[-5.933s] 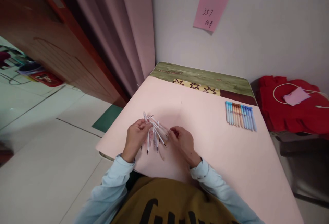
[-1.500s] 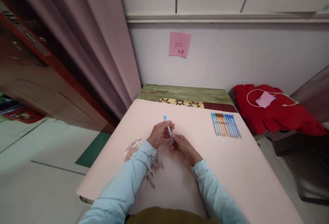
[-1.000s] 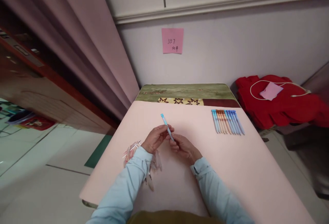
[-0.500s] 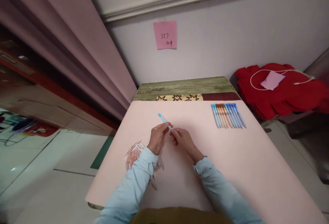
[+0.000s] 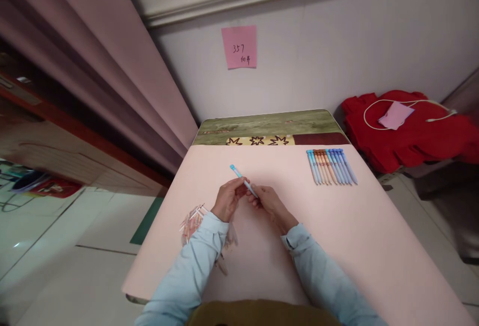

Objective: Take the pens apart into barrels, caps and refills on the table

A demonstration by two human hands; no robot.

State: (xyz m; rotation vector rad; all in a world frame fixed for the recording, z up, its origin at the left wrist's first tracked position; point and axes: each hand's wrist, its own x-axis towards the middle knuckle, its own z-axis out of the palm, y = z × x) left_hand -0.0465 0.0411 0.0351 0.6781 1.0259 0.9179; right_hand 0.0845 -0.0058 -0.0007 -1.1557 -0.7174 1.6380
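Observation:
A slim light-blue pen [image 5: 236,171] with a brighter blue top is held at a slant above the middle of the table. My left hand [image 5: 228,198] is closed around its middle, thumb and fingers pinching the barrel. At the pen's lower end, the fingers of my right hand [image 5: 270,205] are closed on the barrel near the tip. Beside and partly under my left forearm lies a loose pile of thin pen parts [image 5: 192,222], some hidden by the sleeve. A neat row of pens [image 5: 331,167], with blue and brown tops, lies at the table's far right.
Pink paper covers the table [image 5: 337,246], with a green patterned strip [image 5: 269,124] showing at its back edge. A pink note [image 5: 239,47] is stuck on the wall. On the right, red cloth [image 5: 422,139] carries a white cable; a curtain [image 5: 123,61] hangs left.
More of the pen's lower barrel shows between my hands, as my right fingers have shifted slightly down along it. My left hand keeps its pinch. The view has tilted slightly.

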